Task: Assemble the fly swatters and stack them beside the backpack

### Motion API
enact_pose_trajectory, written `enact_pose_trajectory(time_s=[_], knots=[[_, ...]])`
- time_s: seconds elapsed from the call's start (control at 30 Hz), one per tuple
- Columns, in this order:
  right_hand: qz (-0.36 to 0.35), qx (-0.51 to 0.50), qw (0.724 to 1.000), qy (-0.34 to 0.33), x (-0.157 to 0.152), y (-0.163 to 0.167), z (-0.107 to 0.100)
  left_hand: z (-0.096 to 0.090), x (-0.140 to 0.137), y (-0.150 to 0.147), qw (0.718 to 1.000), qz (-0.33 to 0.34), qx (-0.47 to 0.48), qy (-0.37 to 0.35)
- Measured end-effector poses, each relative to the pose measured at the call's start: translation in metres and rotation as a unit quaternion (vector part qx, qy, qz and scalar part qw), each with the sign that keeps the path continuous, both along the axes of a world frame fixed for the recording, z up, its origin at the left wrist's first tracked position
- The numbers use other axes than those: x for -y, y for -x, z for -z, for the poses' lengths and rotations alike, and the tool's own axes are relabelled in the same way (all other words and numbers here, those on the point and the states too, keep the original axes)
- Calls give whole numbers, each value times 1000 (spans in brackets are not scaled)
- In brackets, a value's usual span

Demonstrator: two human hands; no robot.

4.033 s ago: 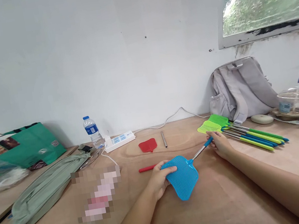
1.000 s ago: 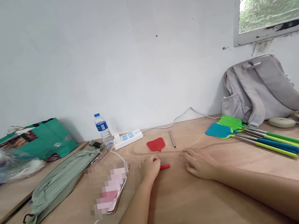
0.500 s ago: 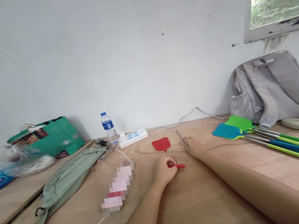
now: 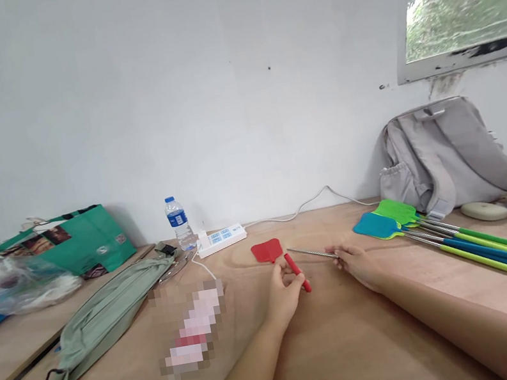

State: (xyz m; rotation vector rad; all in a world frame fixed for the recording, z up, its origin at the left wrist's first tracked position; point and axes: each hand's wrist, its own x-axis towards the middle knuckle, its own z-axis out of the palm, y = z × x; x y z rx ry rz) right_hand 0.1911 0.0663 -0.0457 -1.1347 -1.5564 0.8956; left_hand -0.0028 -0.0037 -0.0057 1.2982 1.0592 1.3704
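Note:
Between the fingers of my left hand (image 4: pixel 286 293) is a red handle (image 4: pixel 296 271), held at a slant above the table. My right hand (image 4: pixel 354 264) is closed on one end of a thin metal rod (image 4: pixel 311 253), whose free end points left toward the red handle without touching it. Just beyond my left hand, a red fly swatter head (image 4: pixel 266 250) lies flat on the wood. Off to the right of my right hand lie several assembled fly swatters, with a blue head (image 4: pixel 376 226) and a green head (image 4: pixel 395 210) and metal shafts.
A grey backpack (image 4: pixel 446 151) leans on the wall at the right. A white power strip (image 4: pixel 222 240) and a water bottle (image 4: pixel 180 225) stand at the back. On the left lie a grey-green strap bag (image 4: pixel 103 312) and a green bag (image 4: pixel 91 240). A blurred-out object (image 4: pixel 196 329) lies left of my left arm.
My left hand has lifted and turned the red handle more upright. My right hand has swung the metal rod round to point left and drawn it nearer. The view has shifted slightly right.

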Motion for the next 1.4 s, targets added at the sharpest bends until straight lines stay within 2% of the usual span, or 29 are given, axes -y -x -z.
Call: enact_pose_trajectory(time_s=[0.07, 0.17, 0.27, 0.33, 0.53, 0.73, 0.87, 1.2, 1.4], knots=[[-1, -160, 986, 45, 16, -2, 5, -1, 2, -2, 1000, 13, 11, 20], [-23, -387, 912, 135, 42, -4, 5, -1, 3, -3, 999, 36, -7, 25], [-50, -451, 869, 198, 61, -3, -5, -1, 4, -3, 996, 39, -76, -3], [-60, -466, 860, 202, 66, -2, -13, -2, 5, -3, 989, 35, -140, -29], [-45, -424, 896, 126, 71, -2, -33, -8, 13, -2, 954, 40, -289, -68], [-114, -356, 923, 87, 82, -1, -46, -11, 18, -3, 922, 74, -351, -148], [-133, -329, 931, 86, 85, 1, -48, -15, 22, -4, 911, 91, -370, -159], [-146, -269, 948, 87, 79, -7, -44, -21, 26, -1, 905, 105, -362, -198], [-179, -304, 931, 93, 80, -1, -41, -25, 31, 1, 893, 115, -367, -234]])
